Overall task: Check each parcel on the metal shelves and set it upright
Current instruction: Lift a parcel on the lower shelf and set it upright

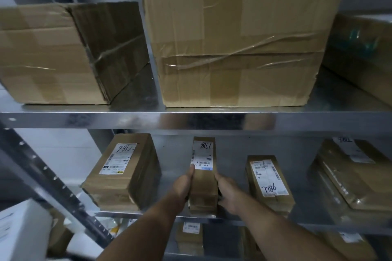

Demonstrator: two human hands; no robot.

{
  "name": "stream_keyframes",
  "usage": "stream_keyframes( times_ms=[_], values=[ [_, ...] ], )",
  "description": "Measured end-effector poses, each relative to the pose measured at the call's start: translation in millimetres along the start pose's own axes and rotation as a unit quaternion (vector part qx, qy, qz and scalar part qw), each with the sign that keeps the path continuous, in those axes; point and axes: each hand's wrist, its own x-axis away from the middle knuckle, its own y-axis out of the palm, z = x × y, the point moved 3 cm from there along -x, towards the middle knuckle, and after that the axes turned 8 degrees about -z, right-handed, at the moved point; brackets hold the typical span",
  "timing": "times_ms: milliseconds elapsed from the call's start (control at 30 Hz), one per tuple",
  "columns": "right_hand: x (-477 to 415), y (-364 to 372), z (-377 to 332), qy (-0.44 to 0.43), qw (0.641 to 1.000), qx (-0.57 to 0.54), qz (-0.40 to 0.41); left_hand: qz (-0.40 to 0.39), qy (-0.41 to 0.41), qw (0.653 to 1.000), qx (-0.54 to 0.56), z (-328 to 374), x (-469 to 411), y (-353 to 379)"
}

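Large carton (237, 38) is sitting square on the upper shelf (84, 119), seemingly needing nothing. Below, a narrow parcel (203, 176) is standing on edge at the middle shelf (118, 214) front (label number reading inverted). Left grip (183, 184) and right grip (228, 193) are clamping its sides, likely steadying it upright.

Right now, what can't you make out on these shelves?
Head view:
- White label on the narrow brown parcel: print too small; left hand covers a corner.
- Brown cardboard box, upper far right: blurred, cut by the frame edge.
- Bottom-shelf parcels: partly hidden behind forearms.
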Motion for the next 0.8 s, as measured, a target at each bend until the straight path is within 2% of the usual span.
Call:
stream_keyframes(
  times_ms=[267,567,800],
  values=[
    [-5,-14,-19,-0.042,0.999,0.017,0.011,-0.012,0.009,1.000,-0.019,23,17,7],
    [50,8,-28,-0.033,0.999,0.041,0.011,-0.026,-0.001,0.998,-0.063,18,24,-13],
    [50,18,-21,-0.037,0.998,0.032,0.030,-0.039,-0.004,0.996,-0.075,14,21,-26]
  ],
)
